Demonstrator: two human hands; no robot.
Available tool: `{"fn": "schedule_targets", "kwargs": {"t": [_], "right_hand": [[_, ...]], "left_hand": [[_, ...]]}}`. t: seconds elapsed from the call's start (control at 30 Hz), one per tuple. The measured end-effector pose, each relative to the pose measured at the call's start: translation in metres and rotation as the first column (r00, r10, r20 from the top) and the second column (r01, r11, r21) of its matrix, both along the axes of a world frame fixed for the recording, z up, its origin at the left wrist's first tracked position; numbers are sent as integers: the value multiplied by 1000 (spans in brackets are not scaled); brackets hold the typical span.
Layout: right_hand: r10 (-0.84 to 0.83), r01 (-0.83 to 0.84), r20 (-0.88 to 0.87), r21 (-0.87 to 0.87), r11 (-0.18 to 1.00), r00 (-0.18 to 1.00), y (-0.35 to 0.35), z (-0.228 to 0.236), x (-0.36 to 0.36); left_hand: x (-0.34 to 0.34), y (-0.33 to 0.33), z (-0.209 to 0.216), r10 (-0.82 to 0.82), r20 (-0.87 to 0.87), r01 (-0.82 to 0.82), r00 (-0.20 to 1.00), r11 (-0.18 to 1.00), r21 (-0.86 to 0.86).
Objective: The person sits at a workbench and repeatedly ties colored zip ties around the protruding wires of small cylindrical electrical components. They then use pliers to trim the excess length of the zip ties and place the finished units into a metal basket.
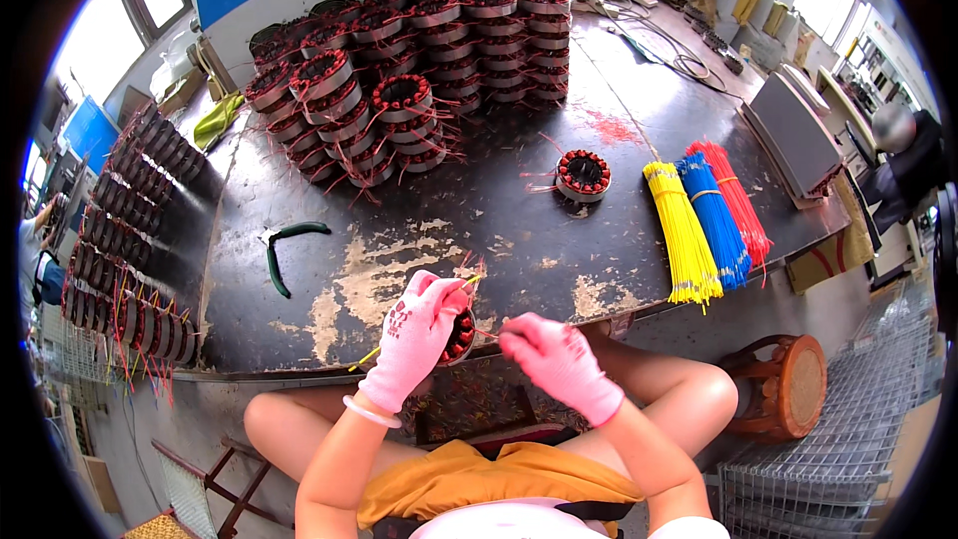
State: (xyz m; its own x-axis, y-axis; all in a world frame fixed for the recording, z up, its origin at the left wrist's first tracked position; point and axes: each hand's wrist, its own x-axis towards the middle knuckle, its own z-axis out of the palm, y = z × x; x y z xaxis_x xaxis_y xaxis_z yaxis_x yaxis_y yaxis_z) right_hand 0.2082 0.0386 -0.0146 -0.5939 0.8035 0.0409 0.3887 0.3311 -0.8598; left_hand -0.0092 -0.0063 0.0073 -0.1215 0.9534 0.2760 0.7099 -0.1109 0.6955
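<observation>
My left hand (411,334), in a pink glove, is closed around a motor stator (461,337) with red-black windings at the table's front edge. A thin yellow wire (365,359) passes under that hand, and its other end shows by the fingertips. Just right of the stator, my right hand (555,357), also gloved in pink, has its fingers pinched together. A fine reddish lead runs from the stator toward them. Green-handled cutters (275,250) lie to the left. Another single stator (583,177) sits farther back on the table.
Tall stacks of stators (409,125) fill the back of the dark, worn table (479,220). More stator rows (125,240) stand at left. Bundles of yellow (684,235), blue (717,220) and red wires (736,202) lie at right. A wooden stool (788,386) stands beyond my right knee.
</observation>
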Motion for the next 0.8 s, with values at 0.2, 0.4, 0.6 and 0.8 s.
{"fn": "schedule_targets", "kwargs": {"t": [0.2,0.4,0.6,0.8], "right_hand": [[142,-137,-23,-461,877,990,66,20,-29],[130,-181,-128,-614,769,983,78,-3,-56],[-50,5,-97,-411,911,994,37,12,-28],[-67,108,-159,267,958,985,14,6,-15]], "left_hand": [[12,7,-3,-22,58,19,998,998,63],[10,9,-12,-3,12,1,1000,989,148],[10,6,-13,-26,59,18,998,991,132],[7,5,-9,-115,44,112,992,991,73]]}}
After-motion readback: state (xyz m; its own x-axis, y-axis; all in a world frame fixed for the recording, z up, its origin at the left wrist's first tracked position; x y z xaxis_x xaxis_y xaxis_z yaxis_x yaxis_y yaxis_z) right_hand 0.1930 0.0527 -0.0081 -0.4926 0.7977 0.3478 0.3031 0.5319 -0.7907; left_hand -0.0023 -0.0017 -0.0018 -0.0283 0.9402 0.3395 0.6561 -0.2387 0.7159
